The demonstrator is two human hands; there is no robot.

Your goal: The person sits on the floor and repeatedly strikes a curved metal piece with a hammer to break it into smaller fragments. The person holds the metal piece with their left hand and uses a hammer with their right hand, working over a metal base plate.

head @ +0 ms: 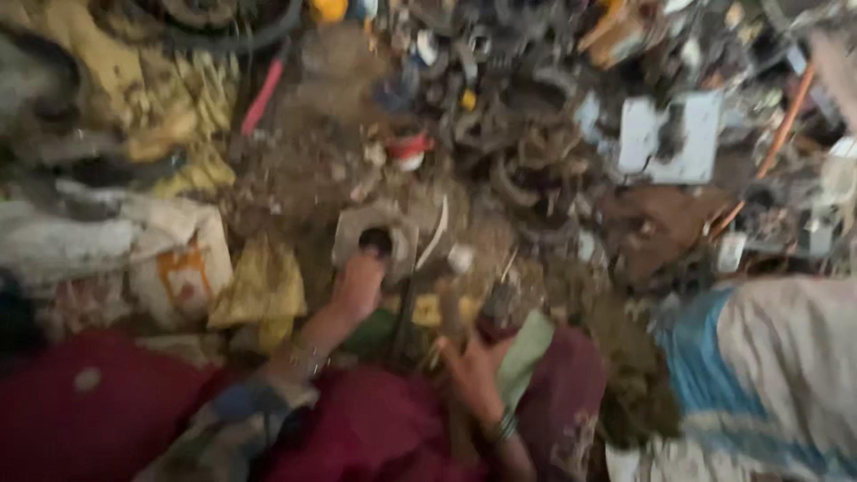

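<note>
The view is blurred. My left hand reaches forward and rests on the near edge of a square grey metal part with a dark round hole, which lies on the dirt. My fingers seem to grip its rim. My right hand, with bangles at the wrist, is lower and to the right, just under a dark stubby tool with a thin tip. The blur hides whether that hand holds the tool. A thin dark rod lies between the two hands.
A heap of dark metal scrap fills the far side, with a pale flat plate and an orange rod. Sacks and yellow cloth lie at the left. A blue and white sack is at the right.
</note>
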